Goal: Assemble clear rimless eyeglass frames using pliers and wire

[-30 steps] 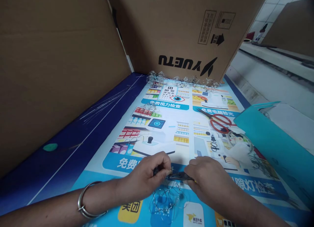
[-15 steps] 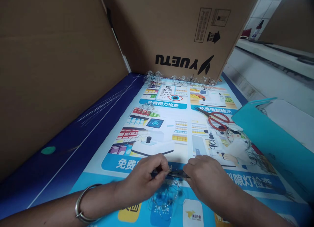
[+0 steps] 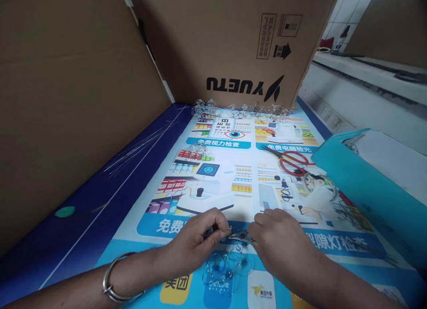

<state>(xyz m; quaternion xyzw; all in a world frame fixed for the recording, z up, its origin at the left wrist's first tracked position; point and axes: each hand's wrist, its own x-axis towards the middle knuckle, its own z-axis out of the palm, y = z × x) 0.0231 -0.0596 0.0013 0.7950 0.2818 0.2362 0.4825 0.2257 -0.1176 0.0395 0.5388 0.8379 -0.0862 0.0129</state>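
Note:
My right hand (image 3: 282, 244) is closed round a pair of pliers (image 3: 243, 235), whose jaws point left. My left hand (image 3: 203, 238), with a metal bangle (image 3: 108, 287) on its wrist, pinches thin wire close to the tips of the jaws. Below both hands is a tangle of looped wire (image 3: 227, 266), lying over the printed sheet; I cannot tell whether it joins the pinched wire. The plier handles are hidden in my right fist.
Red-handled scissors (image 3: 293, 162) and a ring-shaped coil (image 3: 328, 186) lie at the right. A turquoise box (image 3: 370, 184) stands beyond them. Wire pieces (image 3: 243, 110) line the foot of the cardboard wall (image 3: 200, 42). Straight wires (image 3: 140, 144) and a green leaf-shaped piece (image 3: 65, 211) are at left.
The plier jaws have turned slightly and look a little further apart. Both hands stay almost in place; the whole view has shifted slightly.

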